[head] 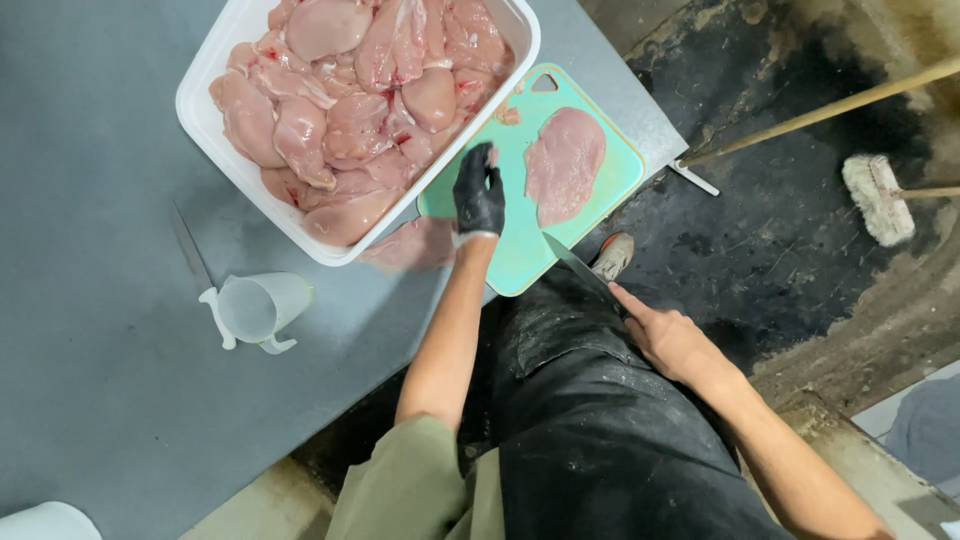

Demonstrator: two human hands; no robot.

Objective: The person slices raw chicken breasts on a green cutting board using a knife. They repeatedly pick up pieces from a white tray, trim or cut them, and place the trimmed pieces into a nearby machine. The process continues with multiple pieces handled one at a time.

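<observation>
Nearest the camera, the right hand is bare and closed around the handle of a knife, forefinger laid along its back. The blade points up and left, its tip at the near edge of a green cutting board.

Further out, the left hand wears a black glove and rests on the board with fingers spread and bent, holding nothing. Just right of it, apart from the fingers, a flat raw chicken breast lies on the board. Another piece of chicken lies on the grey counter beside the board's left corner.

To the left, a clear plastic jug lies tipped on the counter. Beyond the hands, a white tub piled with raw chicken overlaps the board's edge. On the dark floor to the right lies a brush on a long stick.
</observation>
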